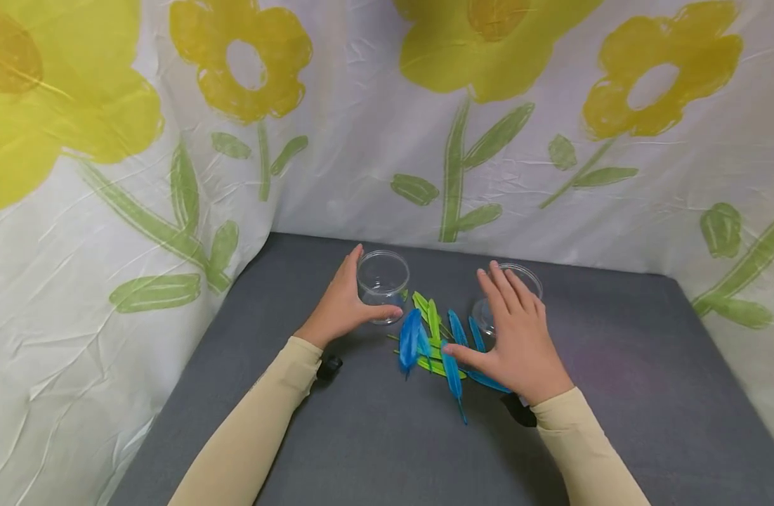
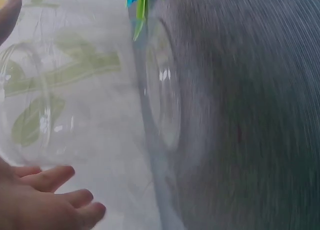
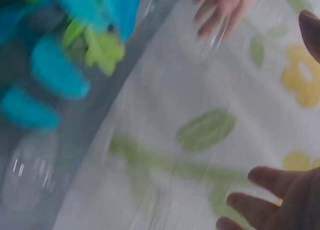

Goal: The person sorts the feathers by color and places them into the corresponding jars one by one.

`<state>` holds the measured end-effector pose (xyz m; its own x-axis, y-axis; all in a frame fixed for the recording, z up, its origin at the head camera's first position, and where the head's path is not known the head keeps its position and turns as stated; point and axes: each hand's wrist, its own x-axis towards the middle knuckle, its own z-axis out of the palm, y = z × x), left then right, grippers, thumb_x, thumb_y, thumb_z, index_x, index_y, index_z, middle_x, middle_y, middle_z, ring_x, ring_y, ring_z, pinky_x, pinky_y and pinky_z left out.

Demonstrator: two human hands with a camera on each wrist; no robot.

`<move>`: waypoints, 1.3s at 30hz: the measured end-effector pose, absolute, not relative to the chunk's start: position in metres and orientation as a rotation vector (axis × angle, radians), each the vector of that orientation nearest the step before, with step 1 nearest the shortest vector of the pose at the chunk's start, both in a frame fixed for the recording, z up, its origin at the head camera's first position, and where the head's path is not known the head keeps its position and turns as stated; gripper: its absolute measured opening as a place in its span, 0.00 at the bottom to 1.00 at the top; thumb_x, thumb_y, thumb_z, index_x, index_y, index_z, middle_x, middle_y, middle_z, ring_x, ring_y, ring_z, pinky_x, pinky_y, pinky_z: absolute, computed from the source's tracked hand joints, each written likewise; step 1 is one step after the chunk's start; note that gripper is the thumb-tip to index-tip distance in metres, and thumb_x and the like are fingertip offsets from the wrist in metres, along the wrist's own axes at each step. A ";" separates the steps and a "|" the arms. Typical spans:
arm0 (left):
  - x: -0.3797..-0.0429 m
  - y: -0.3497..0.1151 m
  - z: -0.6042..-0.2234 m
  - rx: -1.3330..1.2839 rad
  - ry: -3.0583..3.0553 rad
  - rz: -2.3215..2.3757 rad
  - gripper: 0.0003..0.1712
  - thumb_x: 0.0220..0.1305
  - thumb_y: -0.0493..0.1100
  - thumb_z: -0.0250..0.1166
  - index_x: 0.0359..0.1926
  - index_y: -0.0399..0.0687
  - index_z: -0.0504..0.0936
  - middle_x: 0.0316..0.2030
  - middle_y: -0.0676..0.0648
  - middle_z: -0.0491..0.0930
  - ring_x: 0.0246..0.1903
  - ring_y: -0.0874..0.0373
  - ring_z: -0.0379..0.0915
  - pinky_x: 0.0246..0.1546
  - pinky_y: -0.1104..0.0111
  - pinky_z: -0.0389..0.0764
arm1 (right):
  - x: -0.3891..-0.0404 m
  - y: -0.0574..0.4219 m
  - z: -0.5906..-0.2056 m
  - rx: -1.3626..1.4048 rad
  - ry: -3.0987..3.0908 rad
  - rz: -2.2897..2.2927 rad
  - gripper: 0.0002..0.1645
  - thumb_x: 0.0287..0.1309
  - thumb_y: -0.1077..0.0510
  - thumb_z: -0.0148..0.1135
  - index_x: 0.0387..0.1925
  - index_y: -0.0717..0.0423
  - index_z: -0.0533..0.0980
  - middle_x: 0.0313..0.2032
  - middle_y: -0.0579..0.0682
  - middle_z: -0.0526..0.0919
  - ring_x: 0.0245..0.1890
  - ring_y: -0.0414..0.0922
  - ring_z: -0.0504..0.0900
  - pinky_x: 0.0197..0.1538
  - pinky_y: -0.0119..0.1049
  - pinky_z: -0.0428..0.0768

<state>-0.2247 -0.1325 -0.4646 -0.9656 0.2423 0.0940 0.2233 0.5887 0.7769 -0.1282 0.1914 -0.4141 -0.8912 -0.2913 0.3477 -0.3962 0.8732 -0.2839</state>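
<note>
A clear round jar stands on the grey table at the back, left of the feathers. My left hand is beside it, thumb in front and fingers along its left side; whether they touch it I cannot tell. A second clear jar is partly hidden behind my right hand. That hand hovers with its fingers spread and thumb apart, holding nothing. Blue feathers and green feathers lie in a loose pile between the hands. In the right wrist view the blue feathers look blurred.
A grey cloth covers the table. White fabric printed with yellow flowers and green leaves hangs behind it and along both sides. A small black device sits at the left wrist, another at the right.
</note>
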 end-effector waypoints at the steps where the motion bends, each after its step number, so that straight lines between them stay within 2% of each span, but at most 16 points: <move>1: -0.226 -0.130 -0.465 0.406 2.763 1.394 0.83 0.46 0.80 0.80 0.88 0.71 0.32 0.89 0.50 0.44 0.88 0.46 0.42 0.80 0.35 0.60 | -0.128 0.184 -0.414 0.559 -2.740 0.499 0.77 0.49 0.21 0.77 0.88 0.46 0.51 0.88 0.54 0.50 0.86 0.62 0.51 0.77 0.73 0.56; 3: -0.228 -0.126 -0.466 0.394 2.756 1.434 0.82 0.48 0.77 0.81 0.88 0.69 0.35 0.88 0.50 0.49 0.86 0.46 0.50 0.80 0.37 0.63 | -0.127 0.169 -0.416 0.642 -2.723 0.481 0.74 0.50 0.21 0.77 0.87 0.47 0.55 0.87 0.54 0.54 0.85 0.60 0.55 0.77 0.71 0.59; 8: -0.227 -0.121 -0.469 0.342 2.757 1.476 0.74 0.53 0.72 0.82 0.88 0.61 0.46 0.84 0.48 0.60 0.83 0.45 0.58 0.78 0.39 0.66 | -0.123 0.137 -0.430 0.756 -2.757 0.461 0.65 0.52 0.21 0.76 0.82 0.47 0.66 0.79 0.52 0.71 0.76 0.55 0.71 0.75 0.64 0.64; 11: -0.226 -0.118 -0.471 0.372 2.742 1.502 0.71 0.54 0.71 0.81 0.87 0.59 0.50 0.83 0.48 0.62 0.81 0.45 0.61 0.77 0.40 0.69 | -0.120 0.127 -0.440 0.752 -2.790 0.467 0.59 0.50 0.23 0.79 0.75 0.49 0.74 0.68 0.49 0.81 0.69 0.51 0.79 0.75 0.60 0.66; 14: -0.227 -0.115 -0.474 0.416 2.725 1.524 0.70 0.55 0.72 0.80 0.86 0.58 0.51 0.82 0.48 0.63 0.81 0.45 0.62 0.76 0.40 0.70 | -0.116 0.123 -0.449 0.730 -2.806 0.478 0.48 0.48 0.26 0.83 0.61 0.50 0.82 0.54 0.47 0.87 0.59 0.48 0.83 0.75 0.59 0.68; 18: -0.227 -0.113 -0.477 0.420 2.702 1.562 0.70 0.54 0.73 0.80 0.86 0.59 0.51 0.82 0.48 0.64 0.80 0.46 0.63 0.76 0.41 0.71 | -0.114 0.119 -0.456 0.730 -2.841 0.472 0.33 0.47 0.28 0.84 0.39 0.47 0.82 0.36 0.42 0.82 0.43 0.42 0.81 0.74 0.60 0.68; 20: -0.227 -0.115 -0.478 0.406 2.694 1.574 0.69 0.54 0.73 0.80 0.86 0.60 0.51 0.81 0.49 0.64 0.80 0.47 0.63 0.76 0.42 0.71 | -0.114 0.116 -0.459 0.741 -2.864 0.450 0.31 0.48 0.29 0.84 0.31 0.45 0.79 0.30 0.40 0.78 0.36 0.40 0.78 0.73 0.60 0.68; 23: -0.226 -0.119 -0.478 0.392 2.685 1.583 0.69 0.55 0.71 0.81 0.86 0.61 0.51 0.81 0.49 0.64 0.80 0.48 0.63 0.77 0.43 0.70 | -0.114 0.112 -0.463 0.760 -2.889 0.408 0.31 0.47 0.29 0.84 0.25 0.43 0.76 0.25 0.37 0.73 0.31 0.38 0.75 0.72 0.62 0.69; 39: -0.234 -0.127 -0.483 0.382 2.685 1.579 0.70 0.55 0.72 0.81 0.86 0.60 0.49 0.80 0.48 0.65 0.80 0.47 0.63 0.77 0.42 0.70 | -0.120 0.100 -0.471 0.783 -2.914 0.323 0.26 0.51 0.34 0.84 0.20 0.42 0.78 0.21 0.36 0.71 0.27 0.37 0.73 0.72 0.64 0.69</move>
<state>-0.2341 -0.1266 -0.4833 -0.9703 0.2104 0.1194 0.2066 0.4639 0.8615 -0.1204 0.1004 -0.4707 -0.8616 -0.4825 0.1576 -0.5053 0.8447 -0.1762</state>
